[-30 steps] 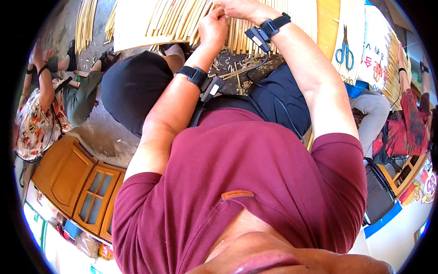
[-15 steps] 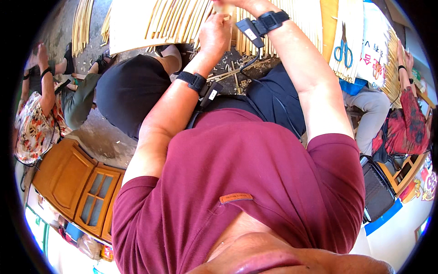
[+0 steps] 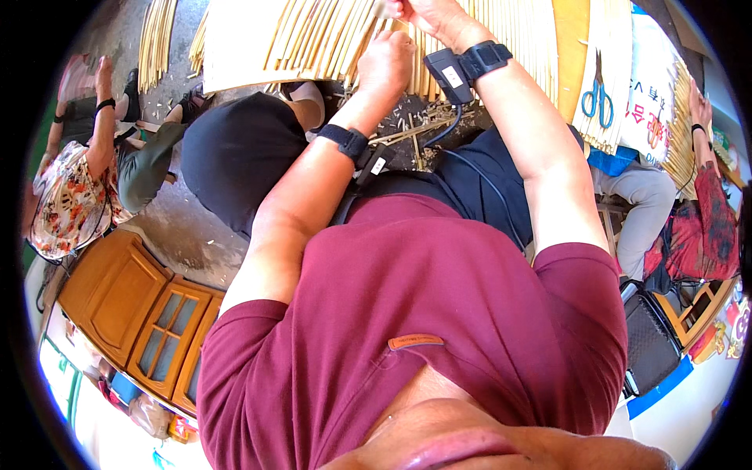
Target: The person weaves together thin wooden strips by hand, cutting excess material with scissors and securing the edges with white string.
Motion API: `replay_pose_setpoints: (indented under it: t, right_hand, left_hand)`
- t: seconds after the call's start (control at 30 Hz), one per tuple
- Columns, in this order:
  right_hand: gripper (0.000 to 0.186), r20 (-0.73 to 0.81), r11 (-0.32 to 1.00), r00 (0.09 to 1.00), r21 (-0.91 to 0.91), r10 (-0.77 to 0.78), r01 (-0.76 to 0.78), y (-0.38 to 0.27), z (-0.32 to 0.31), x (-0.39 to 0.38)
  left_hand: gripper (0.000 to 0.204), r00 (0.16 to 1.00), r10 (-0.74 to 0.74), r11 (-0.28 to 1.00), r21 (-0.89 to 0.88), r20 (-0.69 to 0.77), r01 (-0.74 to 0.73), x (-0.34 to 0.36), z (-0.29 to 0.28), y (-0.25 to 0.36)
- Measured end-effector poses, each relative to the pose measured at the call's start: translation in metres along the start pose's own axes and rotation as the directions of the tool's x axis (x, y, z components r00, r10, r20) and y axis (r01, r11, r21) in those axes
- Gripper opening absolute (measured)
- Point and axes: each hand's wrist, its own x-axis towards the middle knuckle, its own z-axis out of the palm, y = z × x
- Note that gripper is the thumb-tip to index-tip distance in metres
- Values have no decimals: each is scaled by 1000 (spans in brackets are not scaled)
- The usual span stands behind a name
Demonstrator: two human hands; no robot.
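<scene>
Long, pale wooden sticks (image 3: 317, 39) lie side by side in a row across the work surface at the top. Over these sticks my left hand (image 3: 387, 64) is closed, its fingers curled, and what it may hold is hidden. Just right of it and farther away, my right hand (image 3: 440, 19) has its fingers bent together at the picture's upper edge. A pale, blurred bit shows by its fingertips, too unclear to name. A black strap with a small box sits on each wrist.
Blue-handled scissors (image 3: 598, 106) lie on sticks at the right, beside a white printed sheet (image 3: 648, 94). Stick scraps (image 3: 419, 133) litter the floor between my knees. Co-workers sit at far left and far right. A wooden cabinet (image 3: 117, 305) stands at lower left.
Both hands have shifted slightly to the right in the picture, along with the whole view. My left hand stays closed close to my right hand.
</scene>
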Motion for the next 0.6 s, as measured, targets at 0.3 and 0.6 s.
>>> replay_pose_setpoints:
  t: [0.3, 0.6]
  right_hand:
    - [12, 44, 479, 926, -846, -375, 235, -11, -60, -15]
    - [14, 134, 74, 934, -983, -332, 167, 11, -51, -43]
  left_hand:
    - [20, 996, -86, 979, 184, -6, 86, 7, -12, -19]
    - [23, 998, -59, 982, 181, 22, 54, 4, -5, -6]
